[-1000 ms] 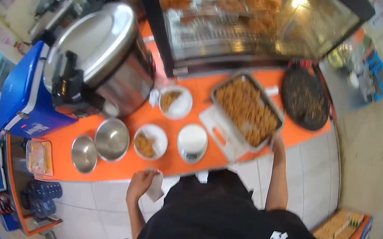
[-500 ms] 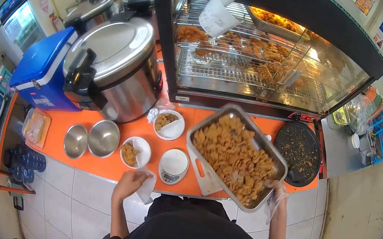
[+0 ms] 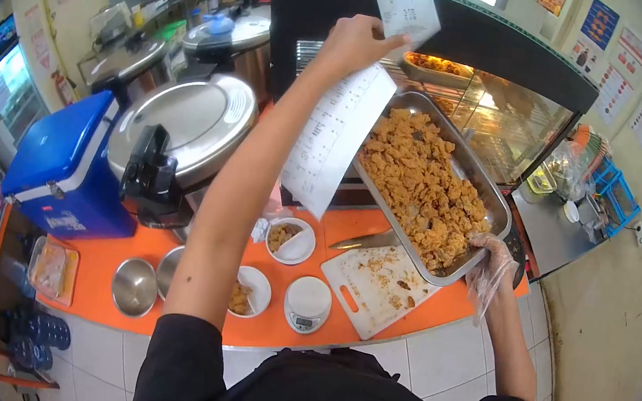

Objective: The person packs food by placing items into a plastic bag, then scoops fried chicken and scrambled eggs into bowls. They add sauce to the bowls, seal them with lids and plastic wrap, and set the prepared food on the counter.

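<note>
While left hand (image 3: 359, 44) holds paper (image 3: 339, 133), right (image 3: 490, 265) grips tray (image 3: 469, 169).

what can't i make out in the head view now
- Head view: scale readout, too small to read
- Head view: print on the paper slips, too small
- Head view: black pan, mostly behind the tray and right hand
- Head view: one steel bowl, partly behind left forearm

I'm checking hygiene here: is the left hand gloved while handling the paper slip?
No, the left hand pinching the printed paper is bare; only the right hand wears clear plastic.
</note>
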Demonstrator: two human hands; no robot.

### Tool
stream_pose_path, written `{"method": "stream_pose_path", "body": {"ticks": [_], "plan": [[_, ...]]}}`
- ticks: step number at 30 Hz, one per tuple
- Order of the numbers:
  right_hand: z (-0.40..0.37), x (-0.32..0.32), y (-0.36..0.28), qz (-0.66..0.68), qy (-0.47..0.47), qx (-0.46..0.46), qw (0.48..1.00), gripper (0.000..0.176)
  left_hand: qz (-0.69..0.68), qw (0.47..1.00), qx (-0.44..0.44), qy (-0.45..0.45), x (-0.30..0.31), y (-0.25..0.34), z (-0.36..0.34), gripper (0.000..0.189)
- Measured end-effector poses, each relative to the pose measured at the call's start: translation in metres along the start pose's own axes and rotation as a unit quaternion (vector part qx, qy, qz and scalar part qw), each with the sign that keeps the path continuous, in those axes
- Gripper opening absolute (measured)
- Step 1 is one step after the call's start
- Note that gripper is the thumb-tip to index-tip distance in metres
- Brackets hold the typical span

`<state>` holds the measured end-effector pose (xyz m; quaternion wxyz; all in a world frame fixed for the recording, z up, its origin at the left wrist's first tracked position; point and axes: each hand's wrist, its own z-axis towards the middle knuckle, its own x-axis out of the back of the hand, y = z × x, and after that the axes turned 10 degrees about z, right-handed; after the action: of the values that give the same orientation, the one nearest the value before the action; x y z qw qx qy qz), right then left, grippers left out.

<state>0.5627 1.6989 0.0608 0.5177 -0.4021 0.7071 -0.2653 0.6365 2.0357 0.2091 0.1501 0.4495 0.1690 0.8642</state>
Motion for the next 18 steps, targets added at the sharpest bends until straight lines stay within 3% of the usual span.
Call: {"method": "stream_pose_path", "body": {"ticks": [1, 4, 6, 12, 15, 18], "plan": [[-0.001, -0.001, -0.003, -0.016, 0.007, -0.015, 1.000, 0.015, -0.003, 1.000, -0.007, 0.000, 0.000, -0.004, 0.006, 0.070], [-0.011, -0.021, -0.004, 0.016, -0.008, 0.000, 1.000, 0.016, -0.273, 0.952, -0.046, -0.127, 0.018, -0.020, 0.012, 0.043], [-0.007, -0.036, -0.001, 0.028, 0.000, 0.016, 0.999, 0.018, -0.176, 0.974, -0.083, -0.119, 0.044, -0.024, 0.010, 0.043], [0.020, -0.103, 0.006, -0.025, -0.026, 0.017, 0.999, 0.022, -0.096, 0.980, -0.074, -0.156, 0.070, -0.037, 0.008, 0.042], [0.044, -0.137, 0.011, -0.023, -0.057, 0.016, 0.998, 0.023, -0.057, 0.987, -0.077, -0.129, 0.071, -0.034, 0.000, 0.041], [0.043, -0.183, 0.007, 0.042, -0.078, 0.051, 0.995, 0.022, -0.056, 0.989, -0.073, -0.115, 0.074, -0.028, -0.006, 0.041]]}}
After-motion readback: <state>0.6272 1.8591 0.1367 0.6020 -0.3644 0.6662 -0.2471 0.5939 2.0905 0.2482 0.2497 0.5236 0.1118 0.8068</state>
